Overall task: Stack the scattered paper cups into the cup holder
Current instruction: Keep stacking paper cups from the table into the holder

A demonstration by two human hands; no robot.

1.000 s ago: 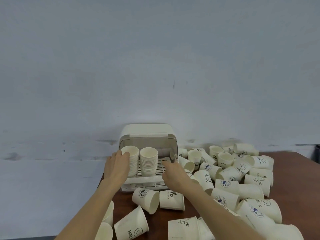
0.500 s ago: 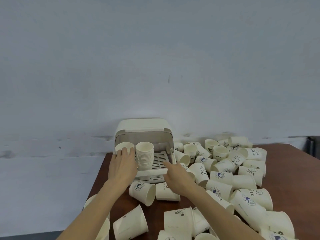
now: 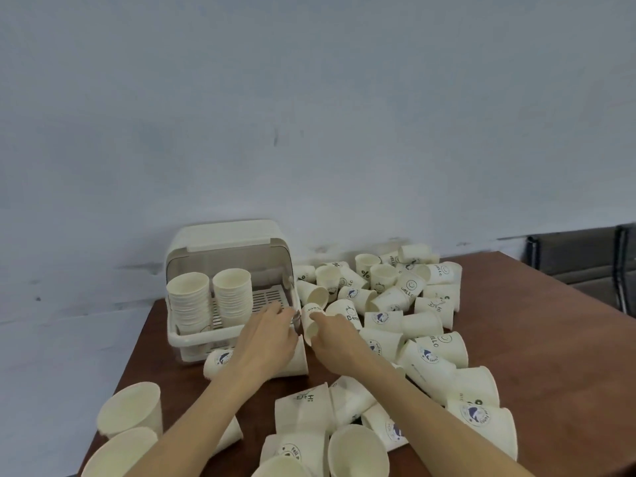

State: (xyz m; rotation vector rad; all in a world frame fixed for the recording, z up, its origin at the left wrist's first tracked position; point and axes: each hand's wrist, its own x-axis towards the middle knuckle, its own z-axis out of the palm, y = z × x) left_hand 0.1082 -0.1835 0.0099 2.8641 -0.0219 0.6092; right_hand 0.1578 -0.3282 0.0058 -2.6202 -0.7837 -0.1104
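Observation:
The cream cup holder (image 3: 191,336) stands at the table's back left with its lid raised. Inside it are two stacks of nested paper cups, a left stack (image 3: 188,297) and a right stack (image 3: 232,291). My right hand (image 3: 335,337) grips a single paper cup (image 3: 310,321) lying sideways just right of the holder's front corner, its mouth turned toward me. My left hand (image 3: 270,337) reaches in from the left, fingers stretched toward that cup and the holder's corner. Whether they touch the cup is unclear. Many loose cups (image 3: 395,297) lie scattered to the right and in front.
The brown table (image 3: 550,339) ends at its left edge close to the holder. More cups lie near the front left corner (image 3: 132,409) and under my arms (image 3: 303,411). A dark chair (image 3: 585,256) stands beyond the table's right side. A pale wall rises behind.
My left hand has left the left stack and moved right to the holder's front right corner. My right hand has taken hold of a loose cup there. The view has shifted.

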